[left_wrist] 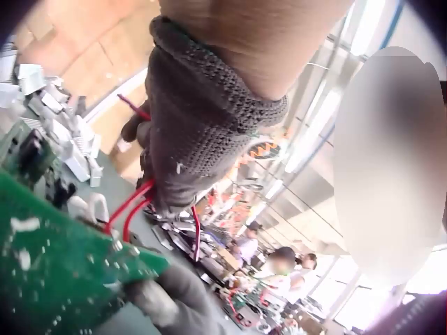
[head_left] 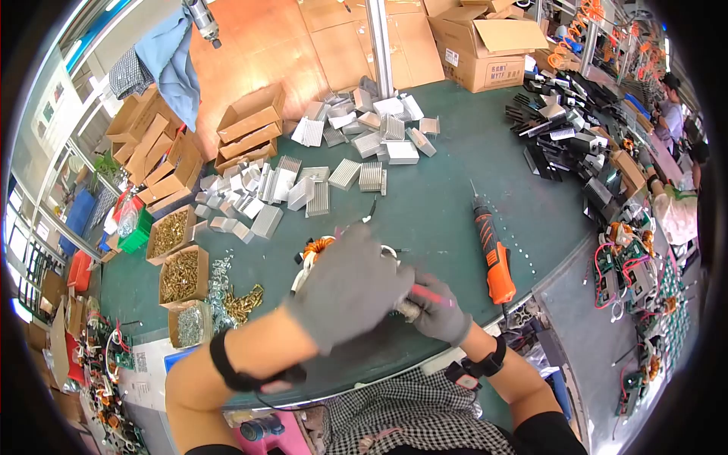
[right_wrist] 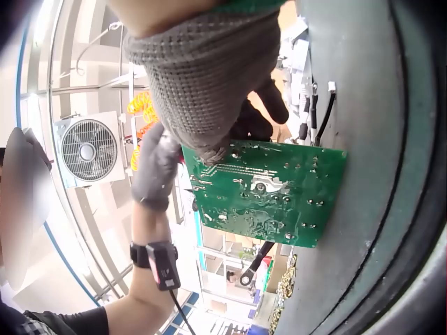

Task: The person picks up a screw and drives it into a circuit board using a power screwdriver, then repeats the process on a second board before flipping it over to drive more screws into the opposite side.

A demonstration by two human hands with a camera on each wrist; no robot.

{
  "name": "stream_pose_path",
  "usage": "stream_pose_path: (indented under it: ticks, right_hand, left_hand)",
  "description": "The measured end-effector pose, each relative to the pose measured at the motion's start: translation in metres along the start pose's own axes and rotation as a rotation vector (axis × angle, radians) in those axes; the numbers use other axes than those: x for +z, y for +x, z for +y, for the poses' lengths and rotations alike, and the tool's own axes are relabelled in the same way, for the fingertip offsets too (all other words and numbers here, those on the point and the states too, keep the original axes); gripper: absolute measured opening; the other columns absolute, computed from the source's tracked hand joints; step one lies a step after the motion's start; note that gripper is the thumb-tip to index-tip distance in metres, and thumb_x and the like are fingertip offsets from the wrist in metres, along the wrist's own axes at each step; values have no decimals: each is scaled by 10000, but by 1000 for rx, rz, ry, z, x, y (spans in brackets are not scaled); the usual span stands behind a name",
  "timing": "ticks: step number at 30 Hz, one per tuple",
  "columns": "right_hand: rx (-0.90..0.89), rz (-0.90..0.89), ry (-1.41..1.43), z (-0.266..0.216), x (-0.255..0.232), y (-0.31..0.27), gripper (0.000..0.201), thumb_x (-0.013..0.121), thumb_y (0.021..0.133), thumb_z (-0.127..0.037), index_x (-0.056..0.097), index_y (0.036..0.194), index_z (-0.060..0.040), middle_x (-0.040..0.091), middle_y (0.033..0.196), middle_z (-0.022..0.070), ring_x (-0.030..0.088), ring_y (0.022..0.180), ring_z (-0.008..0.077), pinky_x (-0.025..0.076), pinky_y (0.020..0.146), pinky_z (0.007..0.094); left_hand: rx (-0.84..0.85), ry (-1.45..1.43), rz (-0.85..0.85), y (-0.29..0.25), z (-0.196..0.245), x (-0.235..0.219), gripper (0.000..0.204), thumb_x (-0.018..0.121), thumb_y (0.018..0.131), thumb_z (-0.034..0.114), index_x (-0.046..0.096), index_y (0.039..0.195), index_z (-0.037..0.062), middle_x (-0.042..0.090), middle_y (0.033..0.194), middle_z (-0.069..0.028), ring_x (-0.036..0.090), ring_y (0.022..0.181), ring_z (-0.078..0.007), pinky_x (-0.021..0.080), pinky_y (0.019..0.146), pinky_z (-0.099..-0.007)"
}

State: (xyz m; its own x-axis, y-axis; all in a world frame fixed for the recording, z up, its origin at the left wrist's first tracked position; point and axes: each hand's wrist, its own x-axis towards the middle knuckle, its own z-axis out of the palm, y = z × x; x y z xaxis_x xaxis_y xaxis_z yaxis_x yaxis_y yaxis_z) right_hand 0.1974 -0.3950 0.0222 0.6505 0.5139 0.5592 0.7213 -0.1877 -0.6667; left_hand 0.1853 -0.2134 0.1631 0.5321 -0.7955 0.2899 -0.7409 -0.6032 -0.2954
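Observation:
My gloved left hand (head_left: 345, 284) reaches across my front, its fingers curled on red wires (left_wrist: 133, 206) that rise from a green circuit board (left_wrist: 63, 258). Gripping the board's edge is my gloved right hand (right_wrist: 216, 91), whose thumb (left_wrist: 157, 303) shows in the left wrist view. In the right wrist view the board's soldered underside (right_wrist: 262, 192) faces the camera, tilted above the table. From the head, my left hand hides most of the board; an orange coil (head_left: 317, 246) and white wire loops show past it. Red wire (head_left: 432, 296) lies by the right hand (head_left: 444, 315).
An orange electric screwdriver (head_left: 494, 258) lies right of my hands on the green table (head_left: 440, 197). Silver heat sinks (head_left: 371, 140) are heaped at the back, black ones (head_left: 565, 144) at the right. Boxes of brass screws (head_left: 182, 277) stand left. Wired boards (head_left: 637, 273) sit far right.

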Motion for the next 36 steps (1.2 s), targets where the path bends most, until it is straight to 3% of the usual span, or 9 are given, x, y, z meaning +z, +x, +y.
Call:
stream_pose_path:
  ticks: [7,15,18,21,24,27,31,33,36]
  right_hand:
    - [-19,62,-45,0,5,1,181,697,790,-207,628,850,-51,576,818,105,568,744,313,455,651,392]
    - [5,92,61,3,7,3,208,688,814,-203,632,904,-25,585,861,129,574,762,329,473,673,387]
    - [49,49,91,15,8,13,206,682,826,-184,634,940,-19,584,870,138,570,766,329,478,683,369]
    - [91,4,132,14,3,18,183,671,836,-144,634,956,-11,573,836,131,568,743,311,478,689,353]
    - [139,-170,318,14,-15,22,176,636,870,-116,635,1005,-4,608,883,86,584,756,229,484,704,334]
    - [501,-126,515,30,-35,30,216,604,899,-112,624,1081,2,631,985,58,581,838,156,491,754,320]
    - [303,-139,359,42,-37,85,321,601,918,-183,582,1174,11,626,1072,87,572,939,133,483,831,305]
    - [189,-291,210,48,-19,103,342,561,937,-279,588,1205,-68,614,1146,118,568,1035,235,447,915,364]
    - [179,-496,116,59,6,109,345,507,944,-360,597,1236,-199,597,1160,132,511,1103,342,381,996,419]
  left_hand:
    - [-187,72,61,-87,61,37,214,718,721,242,580,788,94,491,586,-2,493,572,-164,393,594,-329]
    - [-257,46,263,-80,75,49,155,643,748,183,599,860,85,491,585,5,495,547,-156,388,556,-325]
    - [-387,50,226,-69,74,63,186,641,759,205,599,895,85,523,609,-3,521,577,-162,401,573,-326]
    - [-350,32,184,-72,71,64,237,649,752,214,597,946,88,544,634,-4,533,597,-164,413,606,-316]
    - [-343,-68,161,-94,75,65,373,673,763,237,593,1106,114,599,775,-22,577,745,-184,444,773,-353]
    - [-374,-155,245,-112,75,60,414,679,784,275,572,1155,126,600,925,-52,591,843,-241,449,855,-399]
    - [-491,-79,388,-112,74,36,433,637,836,359,544,1157,84,550,1077,-122,557,993,-330,440,890,-460]
    - [-609,-31,369,-95,66,21,451,622,846,387,540,1155,68,536,1126,-144,538,1058,-340,431,907,-476]
    - [-556,-46,210,-102,58,48,493,645,806,360,551,1180,52,520,1203,-142,501,1133,-357,412,934,-499]
